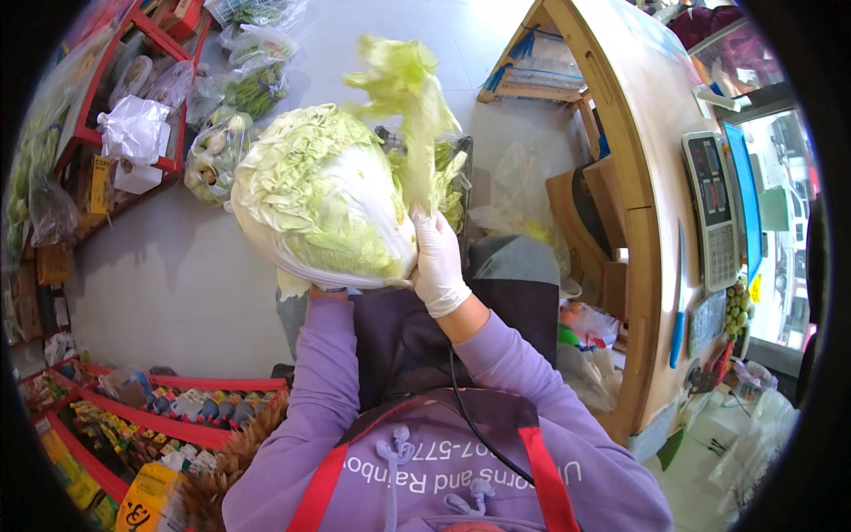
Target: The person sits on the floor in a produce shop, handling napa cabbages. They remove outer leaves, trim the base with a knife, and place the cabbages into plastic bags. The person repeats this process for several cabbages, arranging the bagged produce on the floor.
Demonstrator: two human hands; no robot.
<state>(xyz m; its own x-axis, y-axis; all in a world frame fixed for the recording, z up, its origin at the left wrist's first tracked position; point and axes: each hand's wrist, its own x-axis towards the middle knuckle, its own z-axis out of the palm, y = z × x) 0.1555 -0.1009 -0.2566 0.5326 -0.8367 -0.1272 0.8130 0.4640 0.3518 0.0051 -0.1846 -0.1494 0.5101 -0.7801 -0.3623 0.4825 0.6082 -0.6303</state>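
A large head of napa cabbage (326,199) is held above my lap, its pale stalks toward the right. Beneath it, my left hand (330,290) is almost wholly hidden; only the wrist shows, and the cabbage seems to rest on that hand. My right hand (435,256), in a white glove, grips the base of a cabbage leaf (420,159) at the head's right edge. The leaf points away from me, its frilly tip blurred. Behind it, more loose cabbage leaves (452,179) lie in a dark container (467,149) on the floor.
To the right runs a wooden counter (638,233) with a scale (715,213) and a blue-handled knife (677,332). Cardboard boxes (605,199) stand below it. Bagged vegetables (216,156) sit by a red shelf (86,133) at left. More red shelves (159,425) hold bottles at lower left.
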